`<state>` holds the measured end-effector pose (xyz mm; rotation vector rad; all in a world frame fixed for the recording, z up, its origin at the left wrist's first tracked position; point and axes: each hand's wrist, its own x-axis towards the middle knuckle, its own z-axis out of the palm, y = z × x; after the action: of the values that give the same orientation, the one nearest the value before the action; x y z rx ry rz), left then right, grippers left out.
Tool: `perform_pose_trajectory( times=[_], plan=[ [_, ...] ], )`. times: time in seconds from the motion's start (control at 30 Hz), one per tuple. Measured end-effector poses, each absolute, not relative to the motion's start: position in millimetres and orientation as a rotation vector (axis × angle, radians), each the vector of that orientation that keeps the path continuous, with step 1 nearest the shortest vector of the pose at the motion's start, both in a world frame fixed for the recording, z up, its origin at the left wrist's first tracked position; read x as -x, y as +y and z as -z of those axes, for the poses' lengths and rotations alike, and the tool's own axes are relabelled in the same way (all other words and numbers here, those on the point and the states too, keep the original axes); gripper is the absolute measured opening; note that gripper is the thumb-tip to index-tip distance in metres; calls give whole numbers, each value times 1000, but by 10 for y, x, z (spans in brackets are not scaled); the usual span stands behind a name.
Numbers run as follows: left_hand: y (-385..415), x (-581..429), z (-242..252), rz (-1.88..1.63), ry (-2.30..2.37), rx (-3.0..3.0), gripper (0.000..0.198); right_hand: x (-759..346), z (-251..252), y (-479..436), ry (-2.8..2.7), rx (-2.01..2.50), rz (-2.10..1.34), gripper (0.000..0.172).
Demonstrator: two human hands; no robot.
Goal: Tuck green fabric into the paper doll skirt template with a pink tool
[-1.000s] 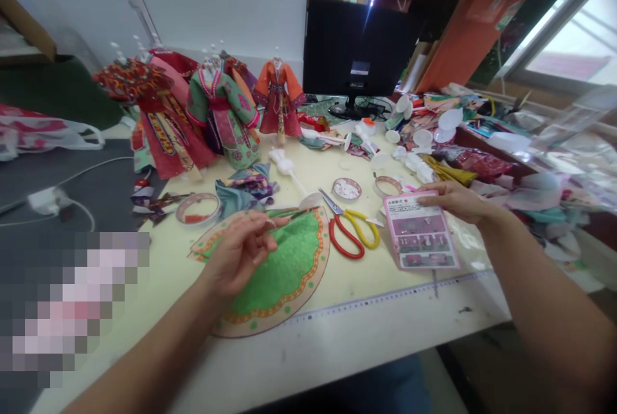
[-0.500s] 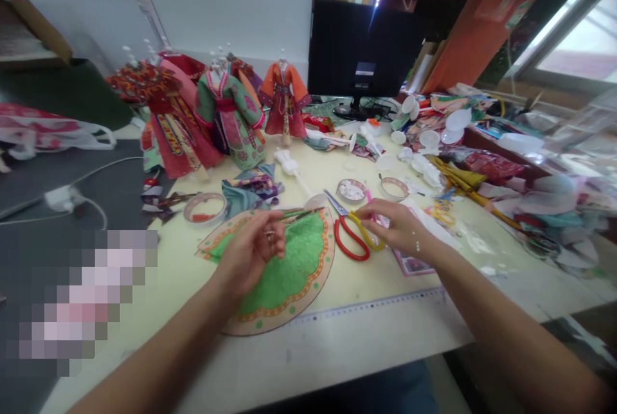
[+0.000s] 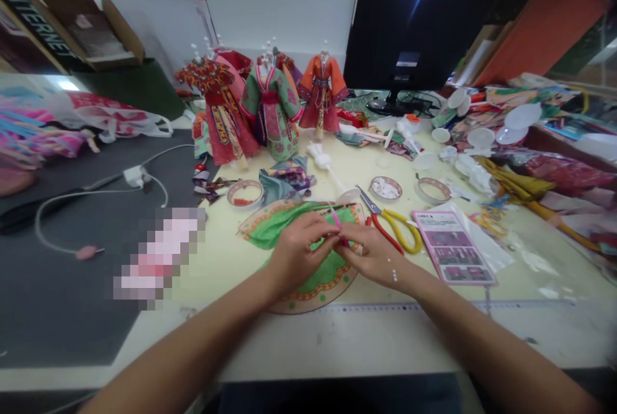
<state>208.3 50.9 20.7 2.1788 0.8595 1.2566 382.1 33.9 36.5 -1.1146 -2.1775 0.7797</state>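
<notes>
My left hand (image 3: 296, 250) and my right hand (image 3: 371, 256) meet over a green half-round paper skirt piece (image 3: 308, 279) with an orange patterned border, lying on the pale table (image 3: 231, 272). The fingertips of both hands pinch together around a thin pink stick (image 3: 336, 221) that pokes up between them. Just right of my right hand lie red and yellow scissors (image 3: 393, 227). A pink instruction card (image 3: 453, 247) rests flat further right.
Three paper-dressed dolls (image 3: 270, 105) stand at the back, before a black monitor (image 3: 409, 41). Tape rolls (image 3: 245, 194), folded paper scraps (image 3: 286, 179) and white plastic parts (image 3: 475, 137) litter the table. A ruler (image 3: 434, 306) runs along the front edge. A cable (image 3: 96, 186) crosses the dark mat.
My right hand left the pink card on the table, passed the scissors and came to my left hand with a pink stick. The view swung left.
</notes>
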Motion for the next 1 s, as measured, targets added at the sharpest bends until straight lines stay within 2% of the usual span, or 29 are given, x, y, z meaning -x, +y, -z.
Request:
perform_pose_trajectory(
  times=[0.23,0.37,0.6,1.0],
  plan=[
    [507,-2071,-170,-1274,858,-2346,13,-3824,-271,372,-2207,1119,-750,17],
    [521,-2076,-263,-1214,940,-2067,10,-3837,-275,392,-2110,1180,-704,17],
    [551,-2065,-328,-1082,952,-1564,11,-3762,-355,379,-1910,1002,-355,15],
    [539,-2067,-327,-999,964,-1474,12,-3733,-216,423,-1921,912,-262,15]
  ],
)
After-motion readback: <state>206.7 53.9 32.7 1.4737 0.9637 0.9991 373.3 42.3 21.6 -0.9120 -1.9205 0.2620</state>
